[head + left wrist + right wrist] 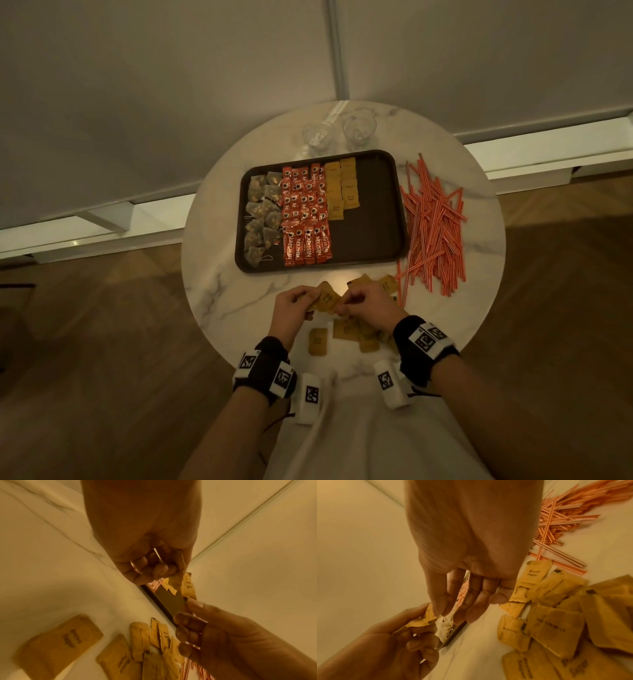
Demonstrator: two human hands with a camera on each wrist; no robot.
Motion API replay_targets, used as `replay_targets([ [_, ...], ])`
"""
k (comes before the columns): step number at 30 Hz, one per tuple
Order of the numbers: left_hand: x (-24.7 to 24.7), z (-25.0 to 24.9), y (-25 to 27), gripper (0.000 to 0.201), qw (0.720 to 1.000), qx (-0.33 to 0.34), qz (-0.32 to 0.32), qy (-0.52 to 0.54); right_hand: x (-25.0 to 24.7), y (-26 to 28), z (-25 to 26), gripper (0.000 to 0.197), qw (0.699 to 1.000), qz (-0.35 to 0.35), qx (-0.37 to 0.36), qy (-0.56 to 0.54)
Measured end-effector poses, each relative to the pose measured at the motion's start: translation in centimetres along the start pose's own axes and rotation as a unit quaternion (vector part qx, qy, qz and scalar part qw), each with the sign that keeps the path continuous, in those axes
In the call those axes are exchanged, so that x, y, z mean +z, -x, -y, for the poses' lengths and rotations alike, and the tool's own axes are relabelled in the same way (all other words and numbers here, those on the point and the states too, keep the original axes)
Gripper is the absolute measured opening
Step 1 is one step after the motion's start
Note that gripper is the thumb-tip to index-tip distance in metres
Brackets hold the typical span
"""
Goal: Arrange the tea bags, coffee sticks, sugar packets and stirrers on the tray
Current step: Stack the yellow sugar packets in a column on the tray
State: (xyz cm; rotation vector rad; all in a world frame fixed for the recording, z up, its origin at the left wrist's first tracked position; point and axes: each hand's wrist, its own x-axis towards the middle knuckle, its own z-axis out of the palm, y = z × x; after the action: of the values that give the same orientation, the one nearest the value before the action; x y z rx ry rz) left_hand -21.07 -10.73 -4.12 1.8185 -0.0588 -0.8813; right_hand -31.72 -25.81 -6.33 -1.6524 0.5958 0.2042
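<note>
A dark tray holds tea bags at its left, red coffee sticks in the middle and yellow sugar packets beside them. Its right part is bare. Just in front of the tray, my left hand grips a small bunch of sugar packets. My right hand pinches the same bunch from the other side with thumb and forefinger. The left wrist view shows curled left fingers round the packets. More sugar packets lie loose under my right wrist.
A loose heap of orange striped stirrers lies on the round marble table, right of the tray. Two clear glasses stand behind the tray. The table's rim is close to my wrists, with wooden floor beyond it.
</note>
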Motion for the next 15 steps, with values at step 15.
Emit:
replay_targets([
  [15, 0.7, -1.1, -2.0, 0.011, 0.994, 0.05, 0.054, -0.081, -1.2, -1.6, 0.5, 0.014, 0.996, -0.03, 0.012, -0.088],
])
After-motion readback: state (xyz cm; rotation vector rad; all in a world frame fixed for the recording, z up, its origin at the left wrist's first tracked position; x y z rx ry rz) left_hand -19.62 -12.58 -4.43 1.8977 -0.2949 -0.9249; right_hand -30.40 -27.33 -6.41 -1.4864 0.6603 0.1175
